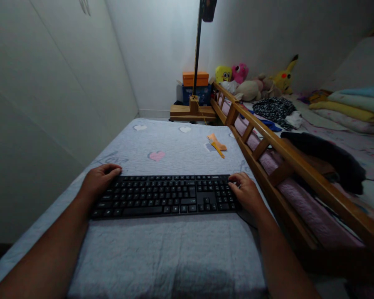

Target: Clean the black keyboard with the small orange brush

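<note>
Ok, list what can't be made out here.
All in the head view:
- Keyboard, both ends: partly covered by left hand and right hand.
- Key lettering: mostly too small.
- Cable, far end: behind right forearm.
- Black object, top: cut off by upper edge.

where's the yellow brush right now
In the head view, the yellow brush lies right of centre, beyond the keyboard, against the orange cloth.

A bedroom in a home
A railed wooden bed [258, 128] holds folded bedding [355, 106], strewn clothes [274, 110] and plush toys [239, 73] against a plain wall [156, 54]; a heart-patterned cover [180, 153] lies alongside, with boxes [195, 79] stacked by the wall beyond.
</note>
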{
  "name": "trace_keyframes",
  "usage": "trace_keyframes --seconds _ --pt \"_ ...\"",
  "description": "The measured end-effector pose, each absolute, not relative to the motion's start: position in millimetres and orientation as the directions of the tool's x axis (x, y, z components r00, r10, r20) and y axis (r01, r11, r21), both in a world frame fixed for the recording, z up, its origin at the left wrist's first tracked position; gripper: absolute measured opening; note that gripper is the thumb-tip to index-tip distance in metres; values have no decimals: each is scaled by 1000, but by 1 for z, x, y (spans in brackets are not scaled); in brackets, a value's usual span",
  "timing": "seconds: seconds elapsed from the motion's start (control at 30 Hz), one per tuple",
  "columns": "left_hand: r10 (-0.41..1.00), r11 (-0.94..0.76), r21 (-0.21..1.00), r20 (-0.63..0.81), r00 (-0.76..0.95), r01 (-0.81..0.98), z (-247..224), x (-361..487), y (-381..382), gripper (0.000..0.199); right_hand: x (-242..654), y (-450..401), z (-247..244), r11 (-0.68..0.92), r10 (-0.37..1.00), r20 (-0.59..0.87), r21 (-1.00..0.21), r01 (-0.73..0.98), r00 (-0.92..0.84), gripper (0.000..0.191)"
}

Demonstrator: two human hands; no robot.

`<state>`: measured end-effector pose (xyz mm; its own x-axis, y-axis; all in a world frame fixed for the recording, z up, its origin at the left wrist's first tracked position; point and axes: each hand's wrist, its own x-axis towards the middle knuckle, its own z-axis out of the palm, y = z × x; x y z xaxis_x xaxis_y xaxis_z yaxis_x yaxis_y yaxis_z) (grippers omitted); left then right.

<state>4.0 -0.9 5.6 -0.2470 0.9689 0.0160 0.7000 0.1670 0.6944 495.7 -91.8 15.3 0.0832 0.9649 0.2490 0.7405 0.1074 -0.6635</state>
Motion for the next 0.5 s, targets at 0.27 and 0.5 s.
trace_keyframes --seconds 0.27,0.5 --pt "969 160 690 27 -246 706 10 9 -2 48 494 -91 15 110 959 262 -695 711 108 8" --pt "970 153 695 31 -243 702 8 7 -2 49 495 -90 14 101 959 258 -696 710 116 8"
